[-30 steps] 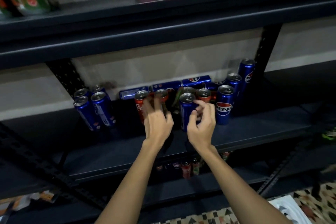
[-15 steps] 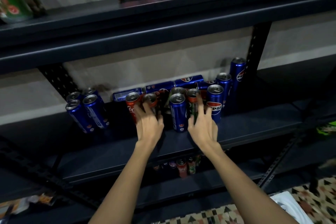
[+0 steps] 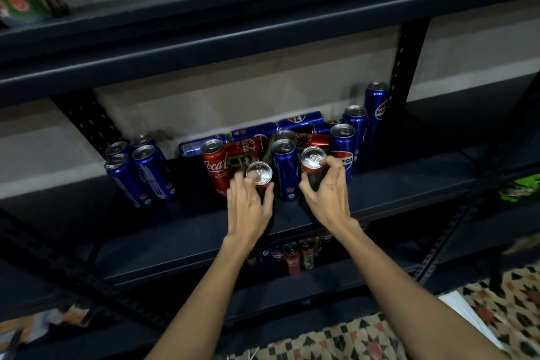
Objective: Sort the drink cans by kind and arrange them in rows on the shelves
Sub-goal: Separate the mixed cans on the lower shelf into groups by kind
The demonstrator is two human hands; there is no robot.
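Here, both held cans (image 3: 313, 161) upright, tops toward camera.

Pale wall (image 3: 204, 96), patterned floor (image 3: 365, 339), dim light

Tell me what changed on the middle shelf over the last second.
Both hands took hold of cans: the left hand now grips a can, the right hand a red-topped can, both drawn forward from the cluster. The blue can between them and the four blue cans at left stayed.
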